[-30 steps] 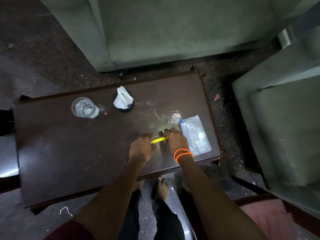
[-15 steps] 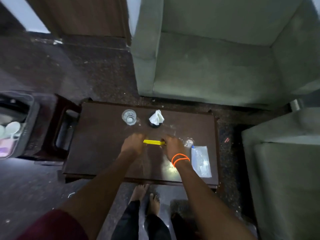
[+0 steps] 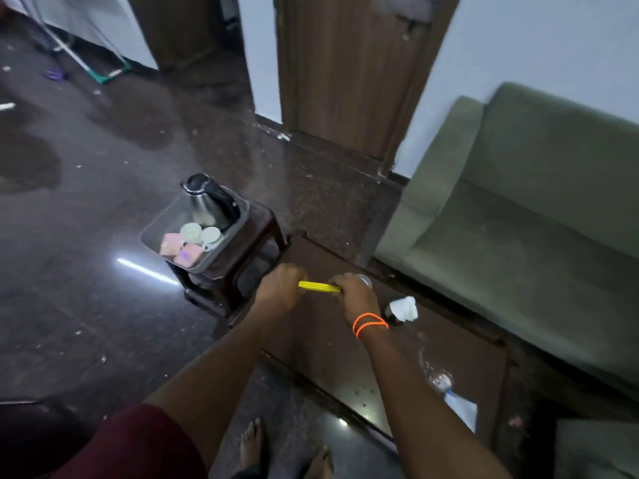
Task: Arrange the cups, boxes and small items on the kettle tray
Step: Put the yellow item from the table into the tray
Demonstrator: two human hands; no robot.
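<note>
Honestly, the risk sits in how that thin yellow packet [image 3: 318, 286] is being carried — stretched level between two fists, the left hand [image 3: 280, 291] curled round one end and the right hand [image 3: 353, 296] curled round the other, fingers closed tight on it so I can't see the tips. It hangs in the air above the near corner of the dark coffee table [image 3: 460, 361], not yet over the grey kettle tray [image 3: 242, 216], which stands on a small wooden stool [image 3: 257, 236] just beside that table. A pull from both ends could tear or buckle something so slight.

The tray itself looks crowded: the kettle [image 3: 211, 202] fills the far part, two white cups [image 3: 200, 233] sit in front of it, pink boxes [image 3: 179, 250] lie nearest the floor. I'd guess a reach in from this side could knock a cup — or nudge the tray on the stool.

A drinking glass [image 3: 363, 280] stands on the table right behind the right hand, and I'd say a careless swing could tip it.
</note>
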